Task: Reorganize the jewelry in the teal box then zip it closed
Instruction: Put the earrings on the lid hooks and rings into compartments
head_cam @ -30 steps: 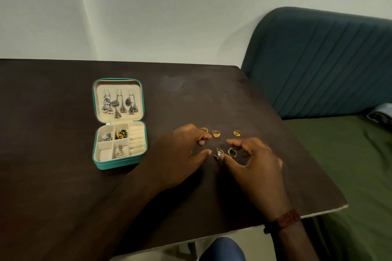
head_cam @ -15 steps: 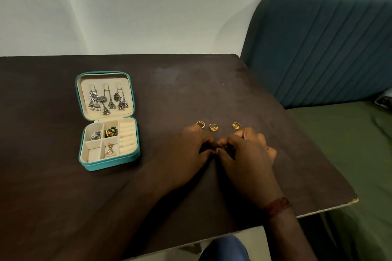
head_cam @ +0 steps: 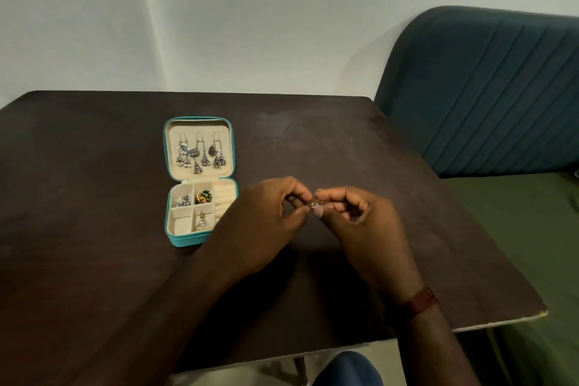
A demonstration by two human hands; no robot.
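Your left hand (head_cam: 266, 222) hides the teal box's (head_cam: 185, 242) near corner; the piece (head_cam: 313, 205) it pinches with your right hand (head_cam: 360, 229) is too small to tell.

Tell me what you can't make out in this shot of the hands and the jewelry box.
1. Head view: the small piece pinched between the left hand and the right hand is mostly covered by fingertips, so its kind is unclear.
2. Head view: the near right corner of the teal box is hidden behind the left hand.
3. Head view: the earrings in the lid are too small to count.
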